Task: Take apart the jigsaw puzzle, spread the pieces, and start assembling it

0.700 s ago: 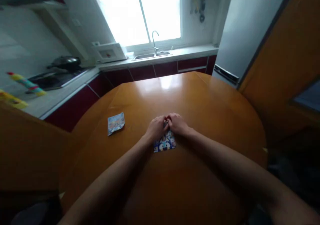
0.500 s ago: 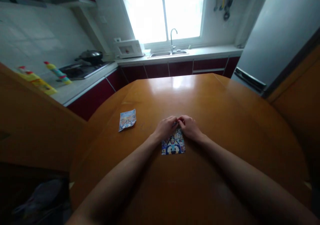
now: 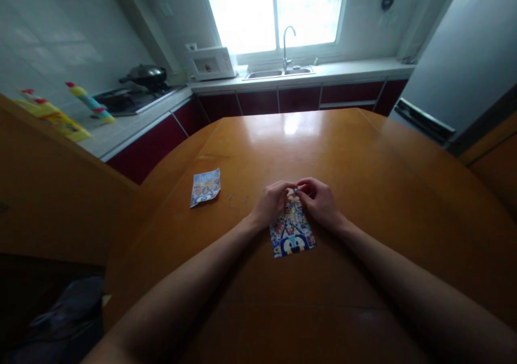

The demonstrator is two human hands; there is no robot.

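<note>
A partly assembled jigsaw puzzle (image 3: 291,232) lies flat on the wooden table, showing a blue cartoon dog's face at its near end; its far edge is uneven. My left hand (image 3: 274,201) rests along its upper left side, fingers curled and closed, their tips partly hidden. On the upper right, my right hand (image 3: 321,201) pinches a tiny puzzle piece (image 3: 296,190) between thumb and forefinger. Both hands' fingertips meet around that piece, just over the far edge. Further left lies a creased picture sheet (image 3: 205,187) with the same dog on it.
Faint small marks or bits (image 3: 236,200), too indistinct to name, show on the table (image 3: 343,154) between sheet and left hand. Beyond the table are a counter with a sink (image 3: 264,74), a microwave (image 3: 212,63), a wok (image 3: 144,77) and yellow bottles (image 3: 60,119). A refrigerator (image 3: 452,62) stands right.
My view has tilted down slightly and shifted. My fingers have spread a little apart, so the small piece and more of the puzzle show. The puzzle appears slightly turned and nearer.
</note>
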